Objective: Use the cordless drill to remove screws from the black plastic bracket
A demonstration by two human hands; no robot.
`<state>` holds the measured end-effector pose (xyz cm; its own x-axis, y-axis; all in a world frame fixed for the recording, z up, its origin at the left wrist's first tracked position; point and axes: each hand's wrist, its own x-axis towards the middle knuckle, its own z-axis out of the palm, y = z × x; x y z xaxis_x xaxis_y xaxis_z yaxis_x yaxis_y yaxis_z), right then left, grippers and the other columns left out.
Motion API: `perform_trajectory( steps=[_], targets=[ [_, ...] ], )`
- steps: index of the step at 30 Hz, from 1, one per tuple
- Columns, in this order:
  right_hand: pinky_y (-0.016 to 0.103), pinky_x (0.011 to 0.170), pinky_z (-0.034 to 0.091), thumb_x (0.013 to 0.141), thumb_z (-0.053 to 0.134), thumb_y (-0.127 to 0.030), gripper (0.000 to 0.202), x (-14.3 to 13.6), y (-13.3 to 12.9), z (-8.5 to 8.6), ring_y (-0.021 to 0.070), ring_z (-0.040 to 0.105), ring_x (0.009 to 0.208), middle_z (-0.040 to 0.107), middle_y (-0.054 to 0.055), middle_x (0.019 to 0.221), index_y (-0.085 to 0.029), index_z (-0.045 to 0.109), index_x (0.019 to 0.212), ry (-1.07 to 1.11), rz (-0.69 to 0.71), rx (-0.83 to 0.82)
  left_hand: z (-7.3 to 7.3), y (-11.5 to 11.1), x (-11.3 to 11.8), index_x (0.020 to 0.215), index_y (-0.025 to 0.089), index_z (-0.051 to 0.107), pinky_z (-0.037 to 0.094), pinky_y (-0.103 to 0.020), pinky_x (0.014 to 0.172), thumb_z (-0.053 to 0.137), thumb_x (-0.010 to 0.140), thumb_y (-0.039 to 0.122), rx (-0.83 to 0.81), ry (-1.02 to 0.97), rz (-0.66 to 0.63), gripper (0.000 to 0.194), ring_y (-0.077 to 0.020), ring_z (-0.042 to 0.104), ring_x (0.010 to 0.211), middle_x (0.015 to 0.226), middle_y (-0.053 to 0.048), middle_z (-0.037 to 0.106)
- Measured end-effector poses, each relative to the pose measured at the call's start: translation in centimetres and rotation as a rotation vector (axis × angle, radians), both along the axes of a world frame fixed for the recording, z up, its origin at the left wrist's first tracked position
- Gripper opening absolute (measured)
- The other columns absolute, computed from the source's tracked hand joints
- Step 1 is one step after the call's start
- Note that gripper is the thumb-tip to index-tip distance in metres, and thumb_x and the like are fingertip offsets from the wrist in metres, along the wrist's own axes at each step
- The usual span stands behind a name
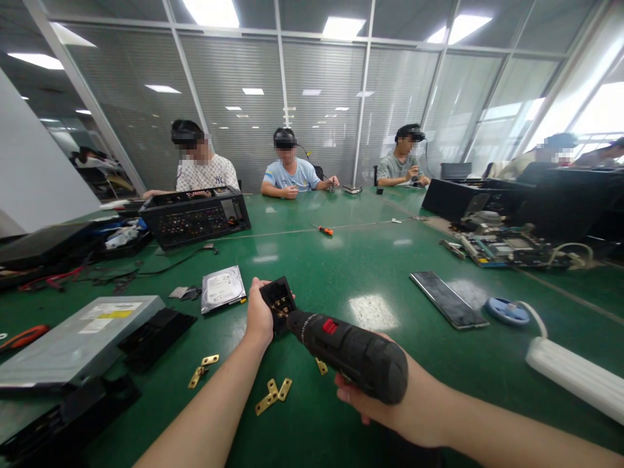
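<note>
My left hand (259, 315) is closed around a small black plastic housing (279, 296) with brass-coloured metal parts inside. My right hand (385, 390) grips a black cordless drill (348, 351) with a red switch on top. The drill's front end points at the housing and overlaps its right side; whether the bit touches a screw is hidden. Below my hands, several brass plates (273, 395) with holes lie on the table, some more of these brass pieces (202, 370) to the left. Another brass piece (321, 366) shows partly beneath the drill.
On the green table (302, 253), a hard drive (223, 288) and an optical drive (92, 338) lie left. A screwdriver (325, 231) lies ahead. A phone (447, 299) and white power strip (575, 370) are right. Computer cases (195, 218) and circuit boards (507, 244) stand further off. Several people sit opposite.
</note>
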<state>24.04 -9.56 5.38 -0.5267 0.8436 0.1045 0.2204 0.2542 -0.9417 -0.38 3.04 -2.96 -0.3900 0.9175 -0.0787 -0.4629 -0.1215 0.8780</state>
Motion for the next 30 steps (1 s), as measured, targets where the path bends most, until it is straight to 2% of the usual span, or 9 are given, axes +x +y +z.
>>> perform_trajectory(
  steps=[6, 10, 13, 16, 21, 30],
  targets=[
    [0.035, 0.076, 0.058, 0.074, 0.074, -0.021, 0.032, 0.17, 0.03, 0.1, 0.0188, 0.065, 0.078, 0.069, 0.001, 0.088, -0.023, 0.06, 0.103, -0.02, 0.007, 0.049, 0.06, -0.01, -0.02, 0.096, 0.023, 0.055, 0.06, -0.034, 0.06, 0.051, 0.098, 0.065, -0.004, 0.001, -0.008, 0.042, -0.0269, 0.077, 0.065, 0.072, -0.004, 0.074],
    [0.033, 0.072, 0.055, 0.075, 0.075, -0.02, 0.027, 0.42, 0.22, -0.16, 0.0172, 0.06, 0.074, 0.066, -0.001, 0.084, -0.022, 0.06, 0.097, -0.09, 0.055, 0.042, 0.11, -0.08, 0.03, 0.096, 0.024, 0.053, 0.059, -0.033, 0.058, 0.052, 0.098, 0.066, -0.016, -0.001, -0.003, 0.042, -0.0265, 0.076, 0.063, 0.07, -0.004, 0.073],
    [0.029, 0.068, 0.051, 0.074, 0.075, -0.016, 0.022, 0.53, 0.46, -0.5, 0.0149, 0.057, 0.071, 0.061, -0.003, 0.078, -0.022, 0.058, 0.087, -0.129, 0.077, 0.035, 0.14, -0.13, 0.08, 0.096, 0.024, 0.053, 0.061, -0.035, 0.06, 0.058, 0.093, 0.07, -0.003, -0.001, -0.006, 0.046, -0.0269, 0.077, 0.064, 0.071, -0.003, 0.073],
    [0.028, 0.065, 0.05, 0.075, 0.075, -0.017, 0.022, 0.56, 0.64, -0.68, 0.0144, 0.055, 0.069, 0.058, -0.004, 0.074, -0.022, 0.057, 0.085, -0.141, 0.116, 0.017, 0.16, -0.14, 0.08, 0.094, 0.024, 0.053, 0.063, -0.037, 0.063, 0.059, 0.093, 0.069, 0.004, -0.004, -0.001, 0.045, -0.0263, 0.076, 0.063, 0.069, -0.001, 0.071],
    [0.031, 0.071, 0.055, 0.078, 0.071, -0.02, 0.02, 0.58, 0.55, -0.47, 0.0157, 0.057, 0.071, 0.062, -0.001, 0.078, -0.022, 0.057, 0.092, -0.157, 0.122, 0.063, 0.16, -0.14, 0.05, 0.095, 0.025, 0.053, 0.064, -0.039, 0.065, 0.06, 0.093, 0.068, -0.008, -0.009, 0.009, 0.044, -0.0269, 0.077, 0.063, 0.07, -0.001, 0.072],
    [0.034, 0.077, 0.058, 0.076, 0.069, -0.022, 0.021, 0.4, 0.36, -0.12, 0.017, 0.057, 0.071, 0.061, -0.001, 0.077, -0.024, 0.052, 0.087, -0.175, 0.096, 0.087, 0.42, -0.09, 0.1, 0.096, 0.025, 0.053, 0.065, -0.041, 0.067, 0.061, 0.093, 0.066, -0.019, -0.038, 0.015, 0.042, -0.0277, 0.078, 0.065, 0.069, -0.001, 0.072]
  ],
)
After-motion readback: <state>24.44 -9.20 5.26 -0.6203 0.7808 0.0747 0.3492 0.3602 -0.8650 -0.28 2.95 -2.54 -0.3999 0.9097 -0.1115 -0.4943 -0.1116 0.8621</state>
